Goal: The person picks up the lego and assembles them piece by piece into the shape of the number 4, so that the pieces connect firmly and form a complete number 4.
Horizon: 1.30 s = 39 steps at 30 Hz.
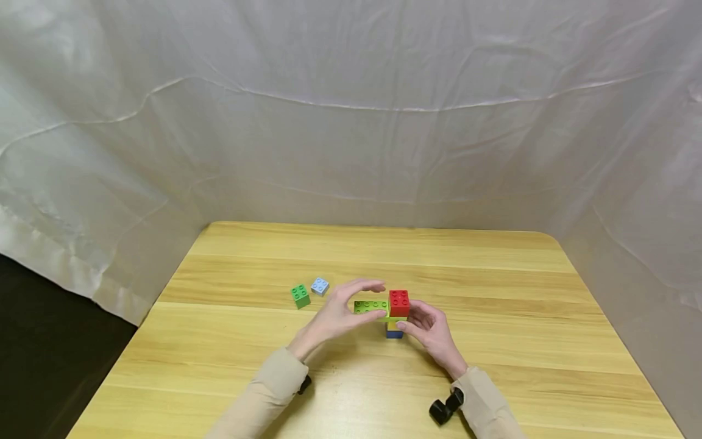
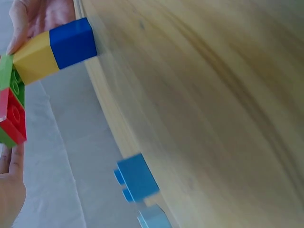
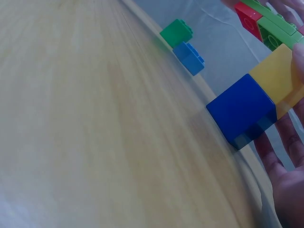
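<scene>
Right hand pinches the yellow plastic block, with the dark-blue plastic block beneath it, the long lime-green plastic brick above; left hand spreads wide around that brick, contact unclear. Stacking seems in hand; the next move likely calls for 1 steadying hand

Your head camera looks forward-down at your hands from above; close, tilted wrist views skim the tabletop, sharing the dark-blue brick.

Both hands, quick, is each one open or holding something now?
Left hand: open, around the long green brick; contact unclear.
Right hand: holding the yellow brick.
</scene>
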Available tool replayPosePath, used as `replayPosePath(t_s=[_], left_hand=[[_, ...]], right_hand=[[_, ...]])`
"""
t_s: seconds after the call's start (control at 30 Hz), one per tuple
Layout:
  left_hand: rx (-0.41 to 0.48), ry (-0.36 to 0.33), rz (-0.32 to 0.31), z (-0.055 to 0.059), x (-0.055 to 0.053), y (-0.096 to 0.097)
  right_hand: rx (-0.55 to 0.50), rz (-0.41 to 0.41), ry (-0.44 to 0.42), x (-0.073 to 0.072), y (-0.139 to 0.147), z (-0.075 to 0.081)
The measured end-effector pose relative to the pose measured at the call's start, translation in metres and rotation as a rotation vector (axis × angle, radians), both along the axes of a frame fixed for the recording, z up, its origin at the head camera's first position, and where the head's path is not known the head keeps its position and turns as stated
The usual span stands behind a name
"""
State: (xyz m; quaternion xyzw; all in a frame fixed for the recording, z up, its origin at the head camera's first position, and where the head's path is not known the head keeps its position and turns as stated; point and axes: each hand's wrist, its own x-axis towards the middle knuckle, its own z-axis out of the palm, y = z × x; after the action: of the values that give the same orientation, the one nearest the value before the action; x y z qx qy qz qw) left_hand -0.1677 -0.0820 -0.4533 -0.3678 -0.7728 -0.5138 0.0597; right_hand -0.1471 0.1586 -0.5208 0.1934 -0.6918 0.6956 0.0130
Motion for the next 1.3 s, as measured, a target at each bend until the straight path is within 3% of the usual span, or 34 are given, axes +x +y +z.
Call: replayPosePath(t_s=[0.17,0.3,0.57,0.8,0.93,1.3], left_hand=[[0.014,-0.03,0.024,-0.003,0.001,-0.013],[0.002,0.011,0.041,-0.006,0.003,-0.027],[-0.027,0.006,0.184,-0.014,0.002,-0.075],[-0.04,-0.024,0.231,-0.017,-0.005,-0.108],[-0.089,-0.03,0.271,-0.019,-0.011,-0.121],[-0.268,-0.099,0.267,-0.028,-0.027,-0.14]], right_hand=[[0.006,-0.004,0.003,0.0,0.001,0.0],[-0.006,-0.004,0.007,0.001,0.0,0.0],[0.002,-0.015,-0.014,0.001,-0.004,-0.001],[-0.004,-0.008,-0.018,0.0,-0.006,0.001],[-0.002,-0.006,-0.017,0.001,-0.006,0.001],[-0.002,-0.009,-0.012,0.0,-0.005,-0.001]])
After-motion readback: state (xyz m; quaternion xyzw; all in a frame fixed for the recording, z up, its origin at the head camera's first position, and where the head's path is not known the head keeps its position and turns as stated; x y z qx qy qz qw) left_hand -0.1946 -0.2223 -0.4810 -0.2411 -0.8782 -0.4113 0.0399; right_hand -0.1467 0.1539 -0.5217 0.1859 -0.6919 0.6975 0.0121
